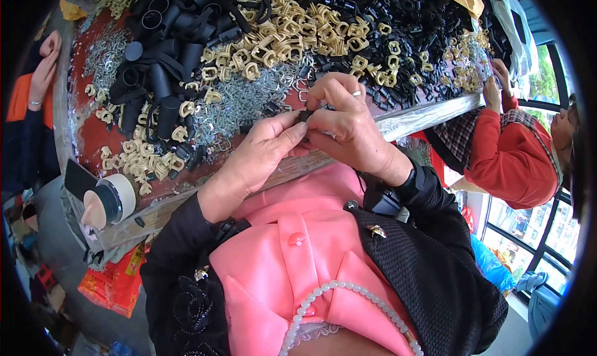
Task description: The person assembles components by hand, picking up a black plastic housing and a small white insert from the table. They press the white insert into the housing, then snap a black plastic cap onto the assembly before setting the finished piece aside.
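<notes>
Windows [510, 222] at right glare; fisheye edges bend and darken.

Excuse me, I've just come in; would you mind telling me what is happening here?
The person's left hand and right hand meet at the table edge, pinching a small black piece. Around them lie heaped cream-coloured parts, silvery metal pieces and black parts. A co-worker in red has both hands at the table's right end.
</notes>
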The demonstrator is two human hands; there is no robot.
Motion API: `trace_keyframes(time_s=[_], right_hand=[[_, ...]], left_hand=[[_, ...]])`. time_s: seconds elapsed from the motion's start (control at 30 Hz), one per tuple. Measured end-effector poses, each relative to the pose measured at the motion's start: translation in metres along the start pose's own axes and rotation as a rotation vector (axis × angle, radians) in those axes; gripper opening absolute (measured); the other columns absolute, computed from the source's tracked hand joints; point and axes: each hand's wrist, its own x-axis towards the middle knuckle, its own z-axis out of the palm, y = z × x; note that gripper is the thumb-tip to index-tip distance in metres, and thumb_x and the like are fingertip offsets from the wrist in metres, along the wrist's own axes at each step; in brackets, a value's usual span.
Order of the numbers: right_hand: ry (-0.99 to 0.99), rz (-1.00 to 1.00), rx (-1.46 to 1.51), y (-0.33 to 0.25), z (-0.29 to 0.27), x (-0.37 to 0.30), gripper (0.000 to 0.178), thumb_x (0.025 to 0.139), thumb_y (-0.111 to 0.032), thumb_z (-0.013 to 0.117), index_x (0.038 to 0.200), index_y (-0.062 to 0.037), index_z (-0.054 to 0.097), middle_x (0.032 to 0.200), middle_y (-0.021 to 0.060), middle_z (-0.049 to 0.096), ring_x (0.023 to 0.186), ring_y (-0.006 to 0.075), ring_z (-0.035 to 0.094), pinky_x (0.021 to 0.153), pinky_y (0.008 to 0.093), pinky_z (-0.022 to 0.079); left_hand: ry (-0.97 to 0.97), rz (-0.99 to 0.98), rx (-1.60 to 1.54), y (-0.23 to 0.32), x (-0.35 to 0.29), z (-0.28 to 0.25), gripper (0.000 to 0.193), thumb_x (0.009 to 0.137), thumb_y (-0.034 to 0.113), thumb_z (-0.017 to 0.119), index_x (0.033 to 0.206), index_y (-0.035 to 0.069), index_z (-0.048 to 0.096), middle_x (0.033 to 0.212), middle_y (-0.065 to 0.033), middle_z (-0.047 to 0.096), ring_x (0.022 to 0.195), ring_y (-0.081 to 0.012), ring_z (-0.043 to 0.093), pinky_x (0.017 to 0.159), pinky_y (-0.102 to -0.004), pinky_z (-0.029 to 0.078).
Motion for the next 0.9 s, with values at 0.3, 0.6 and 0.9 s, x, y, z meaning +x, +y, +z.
trace_keyframes(time_s=[0.3, 0.6, 0.9], right_hand=[[0.055, 0.017, 0.285, 0.031, 0.003, 0.003, 0.015, 0.057, -0.006, 0.065, 0.069, -0.0083, 0.058, 0.096, 0.0069, 0.049, 0.093, 0.0241, 0.044, 0.078, 0.0340, 0.032], [0.050, 0.243, -0.702, 0.099, 0.008, 0.000, 0.009, 0.069, -0.011, 0.057, 0.076, -0.0082, 0.053, 0.077, 0.0061, 0.051, 0.071, 0.0238, 0.050, 0.064, 0.0328, 0.035], [-0.009, 0.088, -0.424, 0.079, 0.007, 0.003, 0.011, 0.069, -0.012, 0.055, 0.079, -0.0085, 0.051, 0.069, 0.0062, 0.049, 0.068, 0.0248, 0.049, 0.060, 0.0343, 0.036]], left_hand=[[0.059, -0.039, -0.198, -0.005, 0.014, -0.007, 0.024, 0.085, 0.016, 0.046, 0.102, -0.001, 0.049, 0.096, -0.0066, 0.054, 0.081, -0.0104, 0.052, 0.072, -0.0228, 0.044], [0.154, -0.064, -0.290, -0.001, 0.014, -0.021, 0.017, 0.083, 0.015, 0.048, 0.095, 0.003, 0.050, 0.098, -0.0139, 0.055, 0.081, -0.0158, 0.055, 0.073, -0.0259, 0.046], [0.207, -0.016, -0.319, -0.006, 0.007, -0.026, 0.015, 0.083, 0.014, 0.048, 0.094, 0.003, 0.050, 0.097, -0.0150, 0.055, 0.082, -0.0169, 0.055, 0.073, -0.0255, 0.046]])
